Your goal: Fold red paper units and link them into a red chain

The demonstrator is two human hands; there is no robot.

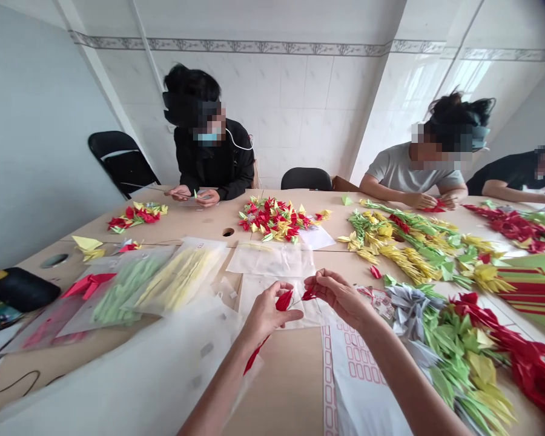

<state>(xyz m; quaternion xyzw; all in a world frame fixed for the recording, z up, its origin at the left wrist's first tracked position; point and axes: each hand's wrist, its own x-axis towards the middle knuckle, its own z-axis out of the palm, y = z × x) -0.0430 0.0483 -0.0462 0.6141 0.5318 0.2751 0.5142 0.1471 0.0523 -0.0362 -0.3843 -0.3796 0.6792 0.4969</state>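
While pinched shut, both hands (300, 303) on crisp, pointed red folded paper pieces (284, 300).

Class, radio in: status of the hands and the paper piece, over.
Left hand pinching red folded paper piece. Right hand pinching a second red piece. Both apart, above plastic bags. Nothing between them.

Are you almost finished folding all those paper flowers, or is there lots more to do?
Plenty looks done: a heap of folded flowers lies mid-table, and long stems pile up on the right. In hand now, the left hand and right hand each pinch a red paper piece. Probably lots left: bags of green and yellow paper lie unopened nearby.
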